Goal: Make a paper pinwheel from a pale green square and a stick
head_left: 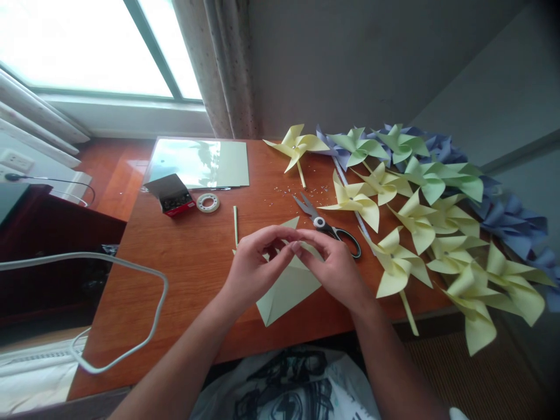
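Observation:
My left hand (262, 259) and my right hand (333, 265) meet at the fingertips, pinched closed together. Whatever sits between the fingers is too small or hidden to name. Beneath them a pale green sheet of paper (284, 297) with crease lines lies on the table, partly covered by my hands. Black-handled scissors (320, 223) rest just beyond my right hand, blades apart. A thin pale green paper stick (236, 224) lies beyond my left hand.
Yellow pinwheels (396, 262), green pinwheels (400, 143) and blue-purple pinwheels (516, 221) crowd the right side. At back left are a red box (178, 204) with its lid up, a tape roll (207, 203) and pale sheets (234, 163). A white cable (163, 291) loops over the left edge.

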### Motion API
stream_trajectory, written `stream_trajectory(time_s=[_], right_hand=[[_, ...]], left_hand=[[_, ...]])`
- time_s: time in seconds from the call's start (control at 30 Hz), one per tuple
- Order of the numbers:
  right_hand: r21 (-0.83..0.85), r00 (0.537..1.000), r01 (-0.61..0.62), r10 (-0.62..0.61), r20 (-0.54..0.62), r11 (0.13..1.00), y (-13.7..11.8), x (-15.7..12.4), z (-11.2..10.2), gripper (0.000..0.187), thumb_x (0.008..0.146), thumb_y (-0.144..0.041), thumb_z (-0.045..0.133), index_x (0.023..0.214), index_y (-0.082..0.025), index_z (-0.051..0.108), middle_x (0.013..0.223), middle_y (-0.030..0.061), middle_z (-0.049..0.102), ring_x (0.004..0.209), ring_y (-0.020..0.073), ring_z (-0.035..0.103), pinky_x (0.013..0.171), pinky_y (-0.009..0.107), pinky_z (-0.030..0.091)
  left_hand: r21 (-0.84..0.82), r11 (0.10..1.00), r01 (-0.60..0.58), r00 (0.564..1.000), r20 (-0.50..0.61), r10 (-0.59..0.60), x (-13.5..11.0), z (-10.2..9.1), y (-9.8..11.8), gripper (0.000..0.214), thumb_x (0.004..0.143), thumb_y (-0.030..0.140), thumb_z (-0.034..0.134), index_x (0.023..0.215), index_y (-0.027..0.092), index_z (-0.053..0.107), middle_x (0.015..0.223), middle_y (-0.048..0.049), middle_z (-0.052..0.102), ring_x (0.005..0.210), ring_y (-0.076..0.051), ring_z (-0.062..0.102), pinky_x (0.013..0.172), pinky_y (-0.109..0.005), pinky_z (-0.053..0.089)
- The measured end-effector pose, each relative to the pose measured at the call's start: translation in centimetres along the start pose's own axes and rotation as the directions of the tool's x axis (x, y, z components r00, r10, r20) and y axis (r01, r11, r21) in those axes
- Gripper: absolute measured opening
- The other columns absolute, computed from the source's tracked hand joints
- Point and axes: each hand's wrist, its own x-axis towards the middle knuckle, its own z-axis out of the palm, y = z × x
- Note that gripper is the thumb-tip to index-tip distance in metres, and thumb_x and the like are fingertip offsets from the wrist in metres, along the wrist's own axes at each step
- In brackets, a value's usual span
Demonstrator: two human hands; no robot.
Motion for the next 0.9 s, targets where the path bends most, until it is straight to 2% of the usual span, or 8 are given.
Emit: stream_trajectory(time_s=[0.1,0.17,0.3,0.4,0.47,0.57,0.7,0.9], right_hand=[[0.100,0.998,-0.067,0.066,0.008,0.993,0.4,0.1,0.1,0.027,0.095,-0.038,0.064,0.114,-0.024,0.077,0.110,0.0045,0.080,0.100,0.0271,0.075,0.084,0.036,0.060],[0.220,0.994,-0.108,0.111,-0.003,0.970,0.7,0.0,0.0,0.028,0.094,-0.041,0.064,0.112,-0.024,0.077,0.103,0.0035,0.081,0.089,0.0260,0.076,0.076,0.035,0.061],[0.411,0.978,-0.130,0.185,-0.096,0.902,1.1,-0.3,-0.5,0.026,0.087,-0.042,0.073,0.104,-0.023,0.078,0.097,0.0042,0.081,0.085,0.0252,0.075,0.075,0.034,0.061],[0.526,0.964,-0.121,0.227,-0.140,0.842,1.1,-0.5,-1.0,0.018,0.083,-0.037,0.078,0.096,-0.024,0.079,0.092,0.0033,0.082,0.084,0.0232,0.076,0.076,0.032,0.061],[0.616,0.960,-0.114,0.247,-0.135,0.780,0.9,-0.7,-1.4,0.014,0.081,-0.033,0.080,0.092,-0.024,0.079,0.088,0.0019,0.081,0.082,0.0207,0.076,0.075,0.029,0.061],[0.724,0.951,-0.105,0.281,-0.127,0.682,0.6,-0.9,-1.7,0.013,0.080,-0.030,0.082,0.091,-0.025,0.080,0.085,0.0001,0.081,0.076,0.0176,0.075,0.070,0.025,0.060],[0.793,0.937,-0.094,0.323,-0.134,0.602,0.6,-1.0,-1.6,0.013,0.080,-0.029,0.081,0.093,-0.027,0.080,0.086,-0.0007,0.082,0.074,0.0178,0.075,0.072,0.028,0.062],[0.788,0.937,-0.153,0.340,-0.075,0.597,1.4,-1.6,-0.9,0.017,0.081,-0.032,0.081,0.097,-0.026,0.078,0.089,0.0015,0.082,0.082,0.0224,0.077,0.079,0.035,0.063]], left_hand=[[-0.028,1.000,0.005,0.997,-0.072,-0.007,0.1,-0.3,0.4,0.015,0.088,0.030,0.074,0.095,0.017,0.074,0.088,-0.0060,0.074,0.069,-0.014,0.062,0.062,-0.024,0.050],[-0.047,0.999,-0.009,0.985,-0.173,0.001,0.1,-0.6,0.7,0.015,0.088,0.030,0.074,0.094,0.017,0.073,0.087,-0.0048,0.073,0.069,-0.013,0.062,0.063,-0.024,0.051],[0.016,0.995,-0.103,0.894,-0.436,0.099,0.4,-1.4,0.8,0.012,0.089,0.030,0.073,0.095,0.019,0.072,0.090,-0.0032,0.071,0.080,-0.014,0.065,0.070,-0.023,0.050],[0.056,0.991,-0.124,0.848,-0.513,0.135,0.8,-1.9,0.4,0.020,0.087,0.031,0.075,0.104,0.022,0.069,0.109,-0.0046,0.070,0.099,-0.017,0.065,0.081,-0.024,0.051],[-0.008,0.996,-0.092,0.878,-0.472,0.077,1.1,-2.1,0.0,0.032,0.084,0.032,0.078,0.112,0.022,0.066,0.123,-0.0066,0.068,0.111,-0.019,0.064,0.090,-0.026,0.051],[-0.197,0.980,0.030,0.932,-0.348,-0.099,1.3,-1.9,-0.5,0.044,0.082,0.034,0.080,0.121,0.023,0.062,0.131,-0.0091,0.065,0.119,-0.022,0.062,0.094,-0.029,0.050],[-0.405,0.893,0.197,0.948,-0.154,-0.278,1.1,-1.6,-0.6,0.035,0.084,0.036,0.079,0.114,0.022,0.067,0.112,-0.0058,0.071,0.104,-0.018,0.065,0.083,-0.023,0.050],[-0.451,0.856,0.252,0.951,-0.049,-0.306,1.0,-1.5,-0.3,0.022,0.078,0.031,0.084,0.093,0.019,0.072,0.086,-0.0013,0.072,0.078,-0.014,0.066,0.071,-0.022,0.052]])
